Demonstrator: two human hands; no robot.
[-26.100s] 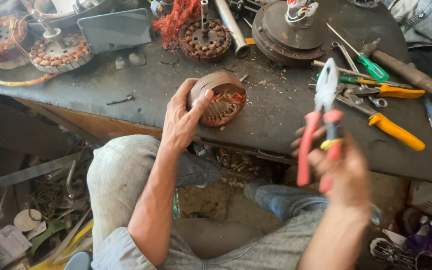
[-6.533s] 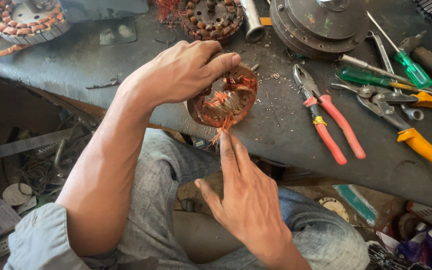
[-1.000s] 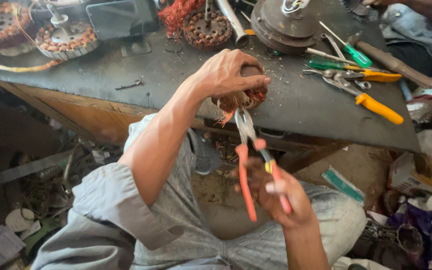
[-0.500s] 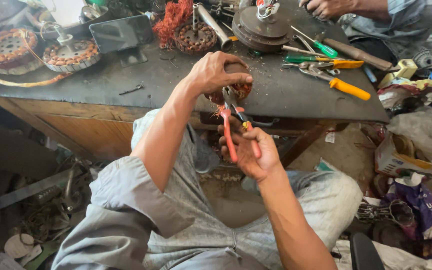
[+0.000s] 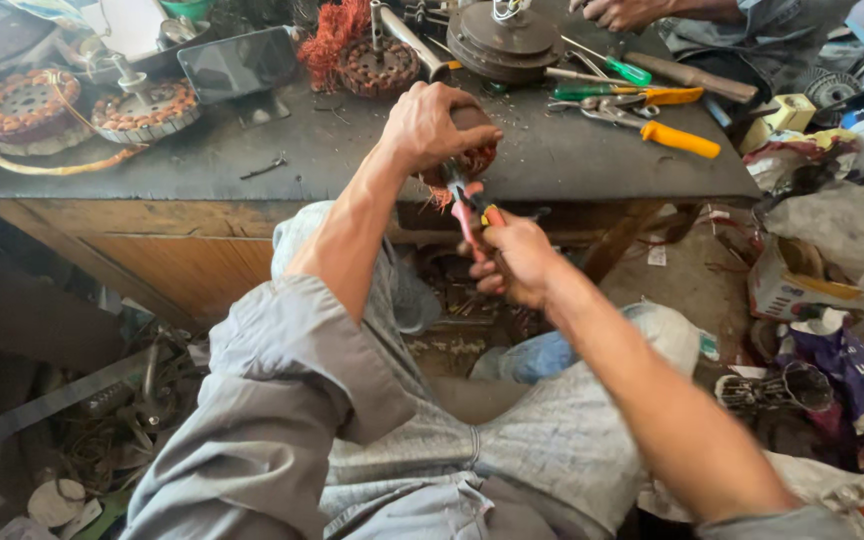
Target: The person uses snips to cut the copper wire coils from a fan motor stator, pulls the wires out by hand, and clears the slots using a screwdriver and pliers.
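Gripping a round motor stator (image 5: 470,160) with copper windings, the left hand (image 5: 430,125) is closed over its top at the near edge of the dark workbench (image 5: 352,165), upper centre of the frame. The right hand (image 5: 517,258) is clenched around red-handled pliers (image 5: 468,212), just below the stator; the plier nose reaches into the windings. Further right on the bench lie a yellow-handled tool (image 5: 680,139) and a green-handled screwdriver (image 5: 629,71). Another person's hand (image 5: 620,12) rests at the top edge.
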